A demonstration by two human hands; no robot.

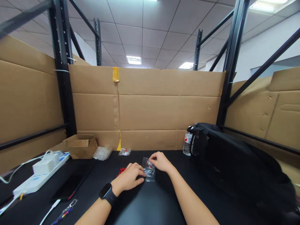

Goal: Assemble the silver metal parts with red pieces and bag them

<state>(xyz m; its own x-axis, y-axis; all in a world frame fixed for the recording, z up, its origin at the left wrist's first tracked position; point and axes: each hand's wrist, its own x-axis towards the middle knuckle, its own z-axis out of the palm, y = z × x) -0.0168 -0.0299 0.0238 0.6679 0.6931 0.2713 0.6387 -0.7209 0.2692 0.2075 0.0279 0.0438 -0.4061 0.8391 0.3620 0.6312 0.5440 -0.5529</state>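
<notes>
Gleaming, crinkled and see-through, a small bag (150, 175) is pinched near its top by the right hand (160, 161); whether the left hand (130, 177) beside it grips, I cannot tell.

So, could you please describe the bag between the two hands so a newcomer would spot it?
On the black tabletop, look between the left hand and right hand. The clear plastic bag there is being handled, unlike the crumpled plastic and small packet near the cardboard wall.

No readable text; red-marked label (187, 138) on water bottle (186, 149) too small to read.
</notes>
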